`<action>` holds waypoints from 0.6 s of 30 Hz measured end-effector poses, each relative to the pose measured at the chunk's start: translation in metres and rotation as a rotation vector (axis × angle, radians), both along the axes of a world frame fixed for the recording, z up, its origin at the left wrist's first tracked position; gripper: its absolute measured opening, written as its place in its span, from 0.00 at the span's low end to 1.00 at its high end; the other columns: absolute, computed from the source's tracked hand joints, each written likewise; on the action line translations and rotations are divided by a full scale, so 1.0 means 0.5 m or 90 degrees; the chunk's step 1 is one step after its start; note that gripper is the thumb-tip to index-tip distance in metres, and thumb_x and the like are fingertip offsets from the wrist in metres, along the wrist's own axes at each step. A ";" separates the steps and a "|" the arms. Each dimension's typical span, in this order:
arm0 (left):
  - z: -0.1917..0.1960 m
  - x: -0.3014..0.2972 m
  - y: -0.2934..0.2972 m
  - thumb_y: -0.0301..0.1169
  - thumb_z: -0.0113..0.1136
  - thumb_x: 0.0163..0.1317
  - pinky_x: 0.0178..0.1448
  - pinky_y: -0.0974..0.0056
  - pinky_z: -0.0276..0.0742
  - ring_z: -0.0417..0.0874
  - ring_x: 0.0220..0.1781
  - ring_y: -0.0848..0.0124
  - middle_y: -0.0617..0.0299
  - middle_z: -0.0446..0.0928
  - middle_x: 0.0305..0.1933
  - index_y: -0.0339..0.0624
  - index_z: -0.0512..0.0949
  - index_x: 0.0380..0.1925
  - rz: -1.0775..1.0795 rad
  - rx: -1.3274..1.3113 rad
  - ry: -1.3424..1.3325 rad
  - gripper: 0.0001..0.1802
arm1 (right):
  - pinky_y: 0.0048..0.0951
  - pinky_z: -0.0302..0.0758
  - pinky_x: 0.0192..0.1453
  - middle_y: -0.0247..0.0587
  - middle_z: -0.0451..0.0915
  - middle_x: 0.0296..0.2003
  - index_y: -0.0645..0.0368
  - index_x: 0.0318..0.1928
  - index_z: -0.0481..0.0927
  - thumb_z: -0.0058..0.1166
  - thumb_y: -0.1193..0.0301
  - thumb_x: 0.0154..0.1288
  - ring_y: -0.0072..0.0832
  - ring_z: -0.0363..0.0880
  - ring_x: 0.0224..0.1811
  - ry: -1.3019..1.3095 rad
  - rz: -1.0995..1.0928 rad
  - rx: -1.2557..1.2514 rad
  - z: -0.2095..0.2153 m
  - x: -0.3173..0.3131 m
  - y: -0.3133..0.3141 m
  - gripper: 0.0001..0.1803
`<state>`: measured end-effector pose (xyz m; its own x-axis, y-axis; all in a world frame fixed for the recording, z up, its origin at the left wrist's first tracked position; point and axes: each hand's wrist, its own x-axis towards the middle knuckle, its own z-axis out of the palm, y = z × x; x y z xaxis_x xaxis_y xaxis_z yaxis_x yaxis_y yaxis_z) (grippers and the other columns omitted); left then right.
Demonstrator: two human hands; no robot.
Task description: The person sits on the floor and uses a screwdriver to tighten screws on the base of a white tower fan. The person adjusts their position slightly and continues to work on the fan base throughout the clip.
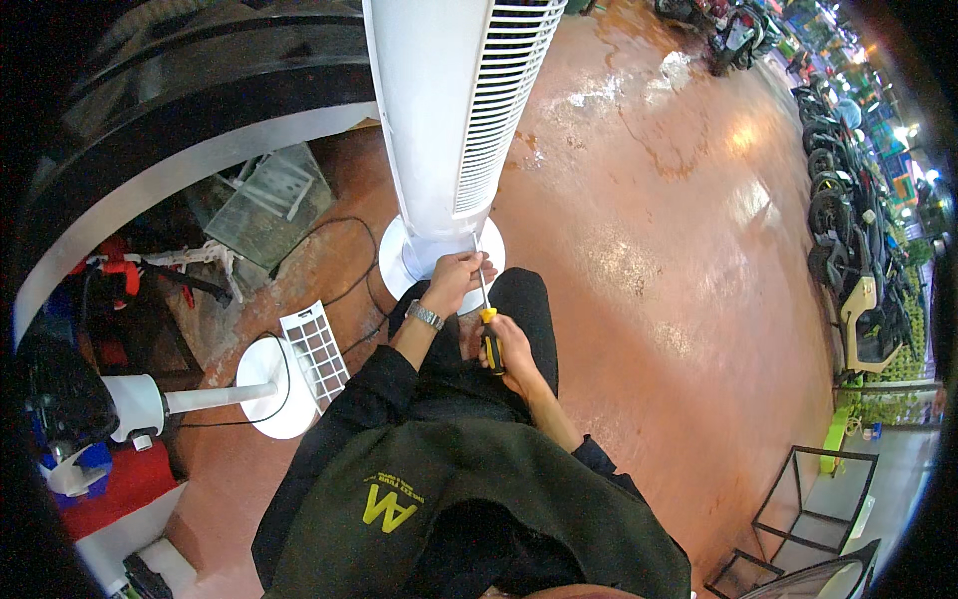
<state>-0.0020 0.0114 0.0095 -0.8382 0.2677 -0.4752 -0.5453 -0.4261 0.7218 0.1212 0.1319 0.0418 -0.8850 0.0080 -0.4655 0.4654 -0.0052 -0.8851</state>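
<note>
A tall white tower fan [431, 130] with slatted vents along its right side stands before me on a round white base [491, 248]. My right hand [511, 349] is closed around the yellow and black handle of a screwdriver [488, 315]. Its thin shaft points up to the lower part of the fan body; I cannot make out a screw there. My left hand [457, 280], with a metal watch at the wrist, is closed by the shaft near its upper part, fingers close to the fan's foot. What its fingertips pinch is too small to tell.
On the left, a white grid panel [315, 349] lies beside the round base [269, 427] of a smaller pedestal fan. A black cable [371, 262] runs over the reddish floor. A glass-topped box [269, 210] stands beyond. Motorcycles [830, 200] line the far right, above a black metal frame [813, 499].
</note>
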 end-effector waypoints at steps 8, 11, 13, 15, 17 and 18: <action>-0.001 -0.002 0.007 0.29 0.48 0.68 0.51 0.60 0.81 0.82 0.43 0.62 0.49 0.78 0.40 0.26 0.72 0.46 0.001 0.068 -0.007 0.14 | 0.33 0.73 0.26 0.42 0.77 0.32 0.58 0.47 0.69 0.46 0.58 0.69 0.32 0.76 0.22 0.085 -0.003 0.252 -0.063 0.005 0.012 0.17; -0.012 -0.007 0.003 0.29 0.47 0.69 0.51 0.60 0.81 0.82 0.43 0.61 0.48 0.77 0.41 0.26 0.71 0.48 0.001 0.034 -0.007 0.15 | 0.26 0.70 0.20 0.38 0.75 0.31 0.57 0.47 0.69 0.43 0.57 0.70 0.27 0.73 0.19 -0.085 -0.051 -0.128 -0.044 0.006 0.020 0.17; -0.006 -0.005 0.005 0.30 0.47 0.69 0.51 0.60 0.80 0.82 0.44 0.61 0.48 0.77 0.42 0.26 0.70 0.48 0.005 -0.001 -0.007 0.15 | 0.21 0.68 0.16 0.36 0.74 0.30 0.56 0.48 0.69 0.41 0.56 0.71 0.24 0.71 0.16 -0.189 -0.077 -0.379 -0.021 -0.008 0.026 0.17; -0.009 -0.005 0.006 0.30 0.46 0.69 0.52 0.60 0.80 0.82 0.45 0.61 0.48 0.77 0.42 0.26 0.70 0.49 0.002 -0.015 0.003 0.16 | 0.26 0.70 0.18 0.35 0.74 0.26 0.57 0.45 0.70 0.46 0.59 0.69 0.24 0.73 0.19 -0.071 -0.049 -0.143 -0.013 -0.003 0.008 0.14; -0.025 -0.004 0.007 0.30 0.46 0.69 0.52 0.60 0.80 0.82 0.45 0.61 0.48 0.77 0.42 0.26 0.70 0.49 -0.008 -0.006 0.023 0.16 | 0.24 0.68 0.17 0.35 0.72 0.25 0.57 0.44 0.70 0.45 0.58 0.70 0.23 0.71 0.17 -0.102 -0.017 -0.228 -0.018 -0.001 0.009 0.15; -0.019 -0.004 0.010 0.30 0.46 0.69 0.52 0.60 0.80 0.82 0.45 0.61 0.48 0.77 0.42 0.26 0.70 0.49 -0.001 0.004 0.018 0.16 | 0.23 0.67 0.16 0.34 0.72 0.24 0.56 0.43 0.70 0.44 0.57 0.70 0.22 0.69 0.17 -0.113 -0.004 -0.267 -0.021 -0.006 0.014 0.15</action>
<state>-0.0042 0.0163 0.0000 -0.8509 0.2724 -0.4492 -0.5253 -0.4297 0.7345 0.1183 0.1388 0.0315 -0.7914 -0.2087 -0.5746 0.6091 -0.3500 -0.7117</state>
